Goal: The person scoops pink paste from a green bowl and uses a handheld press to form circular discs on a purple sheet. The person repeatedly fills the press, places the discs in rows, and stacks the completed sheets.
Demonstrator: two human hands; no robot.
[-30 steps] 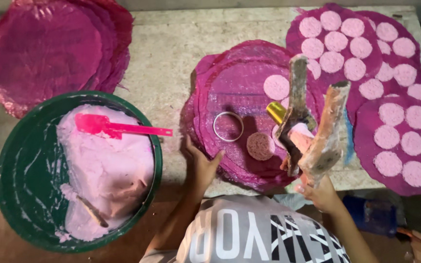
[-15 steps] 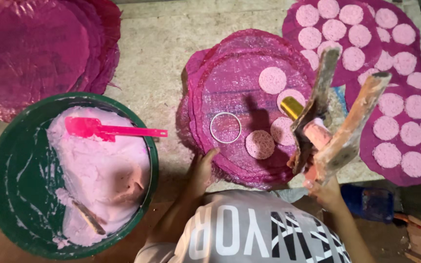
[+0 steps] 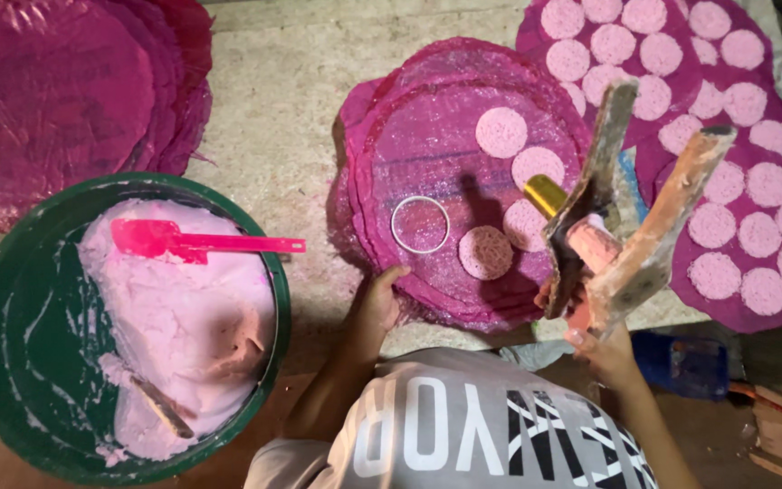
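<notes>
left sheet stack (image 3: 56, 91): cut by frame edge | basin (image 3: 11, 272): left rim cropped | right hand (image 3: 595, 340): partly behind tools (image 3: 626, 235)

Small food-making workshop, floor-level. Evidence: bare concrete floor (image 3: 291, 100); green basin (image 3: 11, 362) of pink batter with pink spatula (image 3: 192, 241); stacked magenta plastic sheets (image 3: 56, 91); rows of pink discs (image 3: 735, 181) laid out on sheets; metal ring mould (image 3: 420, 225).

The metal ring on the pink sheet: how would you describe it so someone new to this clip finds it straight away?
Start at the stack of round magenta sheets in the middle of the table, just above the left hand. On its top sheet, left of the four pale pink discs, lies the metal ring. It is the only hollow circle there: a thin silvery hoop with the sheet showing through.
</notes>
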